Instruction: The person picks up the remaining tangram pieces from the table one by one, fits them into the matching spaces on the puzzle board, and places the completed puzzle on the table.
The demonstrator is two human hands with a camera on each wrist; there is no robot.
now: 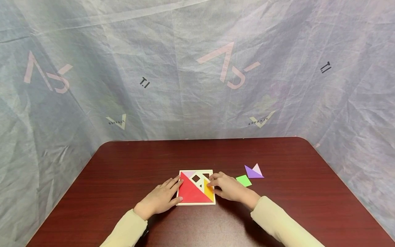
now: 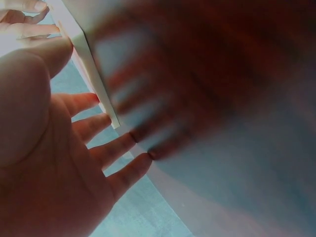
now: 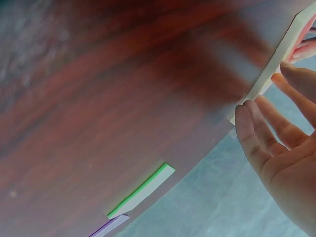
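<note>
A square tangram tray (image 1: 197,204) with a pale rim lies on the table between the hands. In it are a large red triangle (image 1: 192,192), a yellow piece (image 1: 208,192) at the right and a lilac piece (image 1: 188,174) at the top; dark cut-outs show at its upper right. My left hand (image 1: 162,197) rests on the tray's left edge, fingers spread and thumb at the lower corner. My right hand (image 1: 226,187) reaches over the right edge, fingertips touching the yellow piece and rim. In the right wrist view its fingers (image 3: 251,131) are fairly straight along the rim.
Right of the tray lie a green piece (image 1: 243,180), a purple triangle (image 1: 253,172) and a pale pink triangle (image 1: 257,168), the last two overlapping in the head view. The dark red wooden table (image 1: 139,157) ends at a grey printed cloth (image 1: 176,103) behind.
</note>
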